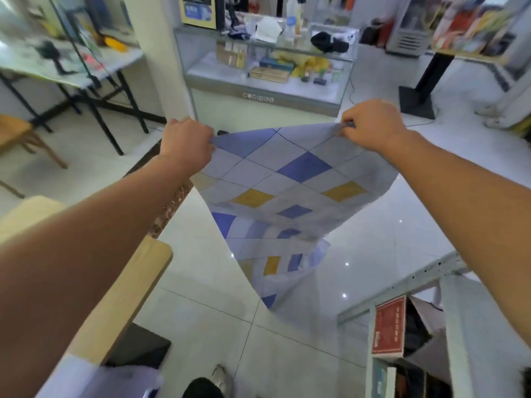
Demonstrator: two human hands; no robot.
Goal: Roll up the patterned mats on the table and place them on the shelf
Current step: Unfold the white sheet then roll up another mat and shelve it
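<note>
Above the tiled floor (201, 282), one patterned mat (287, 179), top corners pinched by left hand (186, 142) and right hand (370, 124).

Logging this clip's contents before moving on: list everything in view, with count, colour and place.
patterned mat: one, grey with blue and yellow diamonds, held up above the floor, lower end curling
wooden table: one, light wood, lower left
display counter: one, glass with white base, far centre
metal shelf: one, white, lower right
red box: one, red, in the shelf
folding table: one, pale top and black legs, far left
chair: one, wooden, left edge
left hand: one, gripping the mat's top left corner
right hand: one, gripping the mat's top right corner
</note>
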